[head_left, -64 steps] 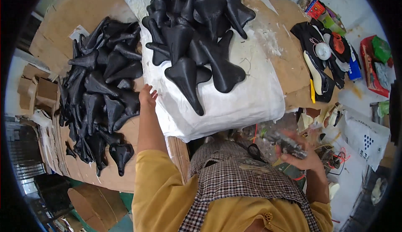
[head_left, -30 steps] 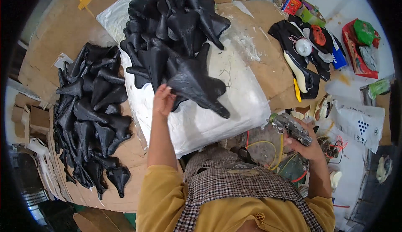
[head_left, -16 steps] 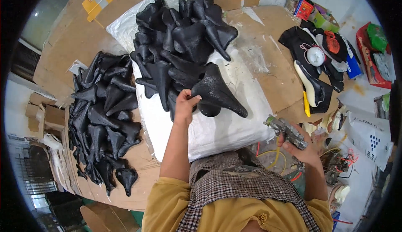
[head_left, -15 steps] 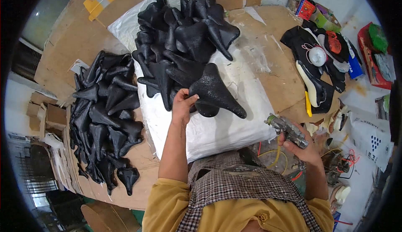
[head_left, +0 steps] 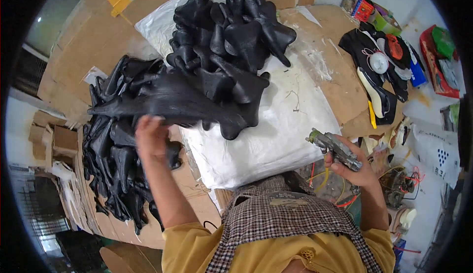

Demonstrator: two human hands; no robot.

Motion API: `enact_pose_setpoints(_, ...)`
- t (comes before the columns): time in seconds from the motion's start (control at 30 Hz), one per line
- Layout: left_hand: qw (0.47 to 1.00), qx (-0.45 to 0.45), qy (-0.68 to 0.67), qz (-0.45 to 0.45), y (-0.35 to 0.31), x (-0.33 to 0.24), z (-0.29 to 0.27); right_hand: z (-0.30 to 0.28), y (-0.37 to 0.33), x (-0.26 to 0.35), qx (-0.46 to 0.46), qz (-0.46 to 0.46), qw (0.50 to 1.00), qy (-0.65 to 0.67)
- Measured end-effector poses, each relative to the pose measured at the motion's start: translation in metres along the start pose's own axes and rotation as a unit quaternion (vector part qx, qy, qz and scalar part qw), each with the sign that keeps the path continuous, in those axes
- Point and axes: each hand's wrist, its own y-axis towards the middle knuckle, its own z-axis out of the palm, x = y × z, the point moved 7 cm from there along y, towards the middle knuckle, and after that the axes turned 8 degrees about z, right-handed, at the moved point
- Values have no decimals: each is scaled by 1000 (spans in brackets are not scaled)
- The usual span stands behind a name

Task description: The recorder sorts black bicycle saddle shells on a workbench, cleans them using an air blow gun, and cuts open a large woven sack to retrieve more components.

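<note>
Head view: a cardboard-covered desk (head_left: 315, 38) spread around the worker, bearing a white wrapped bundle (head_left: 241, 167) at its near edge. A dark stack of black saddle-shaped pieces (head_left: 246, 38) lay overlapped on the bundle's far half, perhaps because its smooth wrapping was kinder to them than bare board. To the left, directly on the cardboard, sat a second black heap (head_left: 118, 159), its pieces nested closely, an arrangement that likely saved room.

One long black piece (head_left: 170, 95) stretched between the two, its narrow tip over the left heap and its broad lobes over the bundle. The left hand (head_left: 152, 139) was at its lower edge, fingertips against it; blur made it impossible to tell whether they pinched it or merely touched.

The right hand (head_left: 358, 169), well apart from both piles, was wrapped around a grey spray gun (head_left: 336, 148), its greenish nozzle pointing toward the bundle, a grip that probably kept the tool steady and off the work surface. Smallest, a round white spool (head_left: 378, 63) rested among dark fabric parts (head_left: 351, 41) at right.
</note>
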Motion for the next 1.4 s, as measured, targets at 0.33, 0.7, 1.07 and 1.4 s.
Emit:
enact_pose_setpoints(0.33,991,-27,126,-19,113,91,-38,46,-12,10,-49,5,998,-30)
enact_pose_setpoints(0.7,915,327,207,-116,144,187,91,97,-7,20,-66,-11,995,-75)
enact_pose_setpoints(1.07,976,182,-117,26,149,44,72,104,-26,41,-53,-34,996,-69)
enact_pose_setpoints(1.4,983,154,-89,-46,111,114,114,52,-44,68,-101,-113,988,0)
